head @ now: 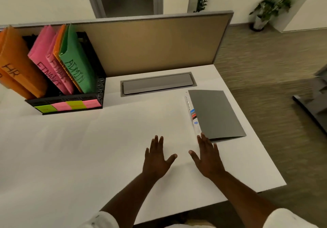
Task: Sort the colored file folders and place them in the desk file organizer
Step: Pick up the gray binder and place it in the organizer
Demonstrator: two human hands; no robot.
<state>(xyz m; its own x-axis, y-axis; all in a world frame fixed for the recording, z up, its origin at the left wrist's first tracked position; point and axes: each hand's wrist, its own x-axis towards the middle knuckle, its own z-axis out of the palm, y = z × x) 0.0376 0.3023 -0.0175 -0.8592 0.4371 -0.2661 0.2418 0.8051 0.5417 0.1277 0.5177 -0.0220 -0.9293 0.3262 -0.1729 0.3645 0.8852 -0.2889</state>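
Observation:
A black desk file organizer (100, 88) stands at the back left of the white desk (106, 148). In it lean orange folders marked HR (19, 65), two pink folders marked FINANCE (45, 56), a thin orange folder (57, 43) and a green folder marked ADMIN (76, 65). Coloured sticky labels (70, 105) run along its front lip. My left hand (156, 157) and my right hand (206, 155) lie flat on the desk, palms down, fingers spread, holding nothing. The right fingertips are just short of a grey folder (215, 112).
The grey folder lies flat near the desk's right edge with a printed sheet (192, 114) sticking out on its left. A grey cable hatch (157, 84) is set into the desk before the tan partition (150, 42). Potted plants (272, 3) stand on the floor beyond.

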